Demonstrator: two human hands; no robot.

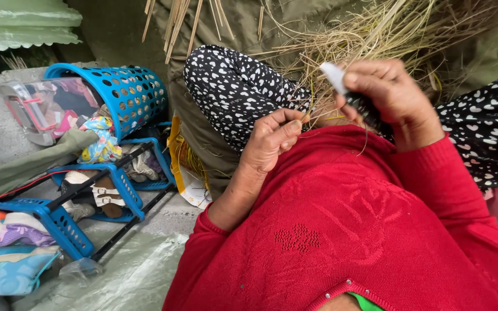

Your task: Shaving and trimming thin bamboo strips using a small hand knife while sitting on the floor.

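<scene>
My right hand (390, 95) grips a small knife (350, 92) with a dark handle and a pale blade, held up against a bundle of dry straw stalks (387, 26). Close beside it, my left hand (272, 138) pinches a thin straw strand between thumb and fingers. Both hands hover over my lap, above a red knitted sweater (341, 224) and black trousers with white hearts (231, 86). The straw fans out toward the top right over an olive cloth.
A blue perforated basket (128, 92) lies tipped on its side at left, with a clear plastic box (27, 109) next to it. A blue rack (59, 222) holds shoes and sandals. A plastic sheet (139, 270) covers the ground. Thin bamboo splints (180, 23) stand at the top.
</scene>
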